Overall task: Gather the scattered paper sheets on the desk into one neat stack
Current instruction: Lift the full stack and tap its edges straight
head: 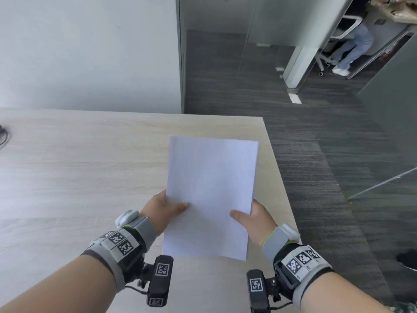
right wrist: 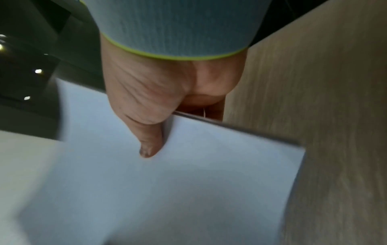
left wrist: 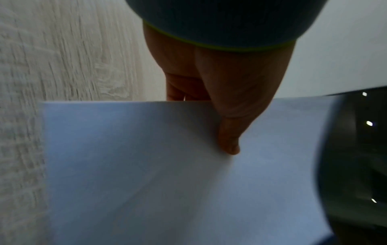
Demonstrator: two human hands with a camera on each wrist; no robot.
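Observation:
A squared-up stack of white paper sheets is held over the right end of the light wooden desk. My left hand pinches its left edge, thumb on top and fingers hidden beneath. My right hand pinches the right edge the same way. In the left wrist view the stack fills the lower frame with the left hand's thumb pressed on it. In the right wrist view the right hand's thumb lies on the stack, whose edges look aligned. Both wrist views are blurred.
The desk's right edge runs close to the stack, with grey carpet floor beyond. A dark cable lies at the desk's far left. A white wall stands behind the desk. A seated person is far back right.

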